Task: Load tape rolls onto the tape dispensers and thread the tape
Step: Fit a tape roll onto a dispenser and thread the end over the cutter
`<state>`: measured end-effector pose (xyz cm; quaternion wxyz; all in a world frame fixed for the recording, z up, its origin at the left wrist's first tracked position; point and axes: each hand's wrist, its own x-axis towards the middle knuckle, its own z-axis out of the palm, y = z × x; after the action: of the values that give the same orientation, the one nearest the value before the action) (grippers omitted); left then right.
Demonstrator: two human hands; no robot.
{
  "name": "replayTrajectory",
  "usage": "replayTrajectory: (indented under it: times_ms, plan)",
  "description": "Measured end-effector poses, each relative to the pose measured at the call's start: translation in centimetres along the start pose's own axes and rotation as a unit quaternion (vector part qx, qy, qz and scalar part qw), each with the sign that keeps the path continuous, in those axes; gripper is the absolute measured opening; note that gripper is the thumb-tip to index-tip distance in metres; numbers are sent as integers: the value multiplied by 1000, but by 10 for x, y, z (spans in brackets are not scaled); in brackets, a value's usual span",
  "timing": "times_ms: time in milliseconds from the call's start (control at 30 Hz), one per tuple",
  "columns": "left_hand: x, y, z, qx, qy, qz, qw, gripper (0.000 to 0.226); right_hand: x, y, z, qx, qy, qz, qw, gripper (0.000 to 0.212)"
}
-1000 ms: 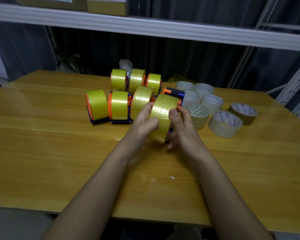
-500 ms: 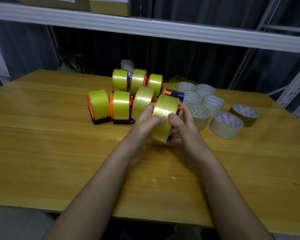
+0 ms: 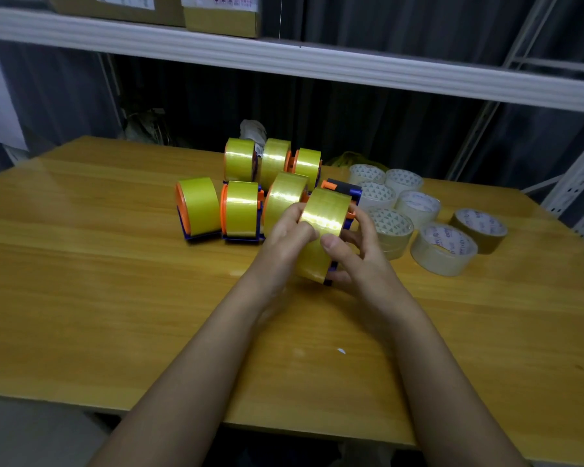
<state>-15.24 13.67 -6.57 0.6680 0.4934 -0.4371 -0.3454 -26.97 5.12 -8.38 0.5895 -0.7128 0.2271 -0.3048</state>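
Yellow tape roll (image 3: 321, 230) sits on a blue-and-orange dispenser (image 3: 346, 193), held up just above the desk (image 3: 81, 281) near its middle, roll tilted with its top leaning right. Left hand (image 3: 285, 237) grips the roll's left side, fingers curled onto the tape face. Right hand (image 3: 354, 254) holds the right side, thumb pressed on the tape face, fingers wrapped behind around the dispenser body. Can't tell whether a tape end is lifted.

Behind and left of the held unit: six more loaded dispensers in two rows, all standing on the desk.
- front row: one at far left (image 3: 196, 207), one in the middle (image 3: 241, 210), one (image 3: 285, 197) just beside the left hand, partly hidden by it
- back row: three packed together (image 3: 273, 161)

Right of the hands: loose rolls lying flat.
- clear/whitish rolls (image 3: 415, 205) in a cluster, several with printed cores; nearest one (image 3: 390, 230) just beside the right hand
- one larger whitish roll (image 3: 444, 249) further right
- one brown roll (image 3: 479, 230) at the far right, just beside that one

Small white speck (image 3: 341, 351) on the desk between the forearms. White shelf (image 3: 284, 62) runs overhead with cardboard boxes (image 3: 221, 11) on it; dark curtain behind.
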Motion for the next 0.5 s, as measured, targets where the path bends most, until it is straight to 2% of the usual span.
replayTrajectory:
  times_ms: [133,267,400,500]
  plan:
    - [2,-1,-1,5,6,4,1000,35,-4,-2,0,-22,13,-47,999,98]
    - [4,-3,-5,-2,9,-6,1000,42,-7,-4,2,-45,-3,-85,995,103]
    - [3,-4,-3,-9,13,-6,1000,51,-3,-4,2,-14,-2,-47,999,99]
    - [3,-4,-2,9,14,-1,1000,43,-2,-3,1,16,-4,-9,1000,92]
